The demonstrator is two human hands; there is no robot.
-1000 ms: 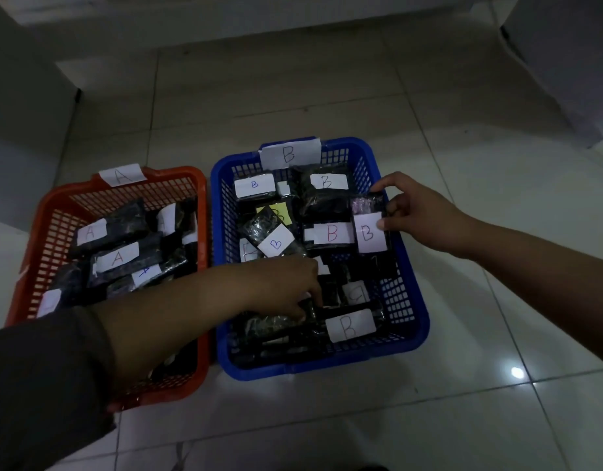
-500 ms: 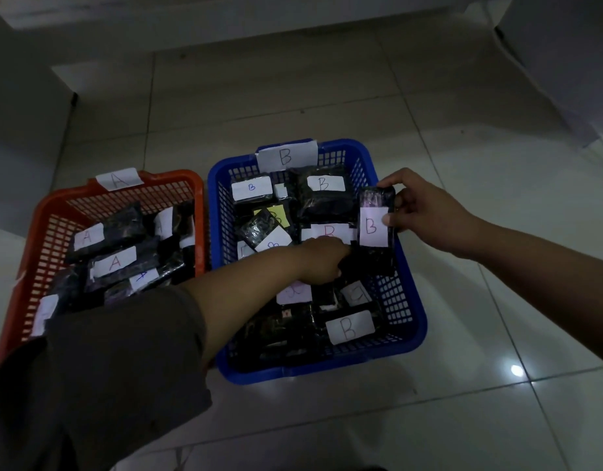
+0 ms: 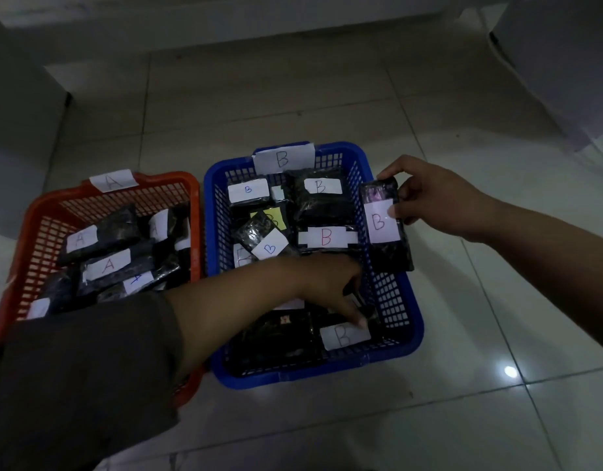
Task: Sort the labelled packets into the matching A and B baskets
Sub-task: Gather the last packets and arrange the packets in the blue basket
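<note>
An orange basket (image 3: 38,219) tagged A stands on the left and a blue basket (image 3: 408,321) tagged B beside it on the right. Both hold several black packets with white labels. My right hand (image 3: 435,198) grips a black packet labelled B (image 3: 383,226) upright over the blue basket's right rim. My left hand (image 3: 330,283) reaches across into the blue basket's near half, fingers pointing down among the packets, a fingertip touching a packet labelled B (image 3: 344,336). Whether it grips anything is hidden.
The baskets sit on a pale tiled floor (image 3: 480,419) in dim light. A light wall base (image 3: 225,25) runs along the back, and grey furniture (image 3: 565,62) stands at the far right. My dark sleeve (image 3: 72,396) covers the orange basket's near end.
My right hand has lifted the B packet from inside the basket up and out to its right rim. My left hand has moved right and deeper into the blue basket.
</note>
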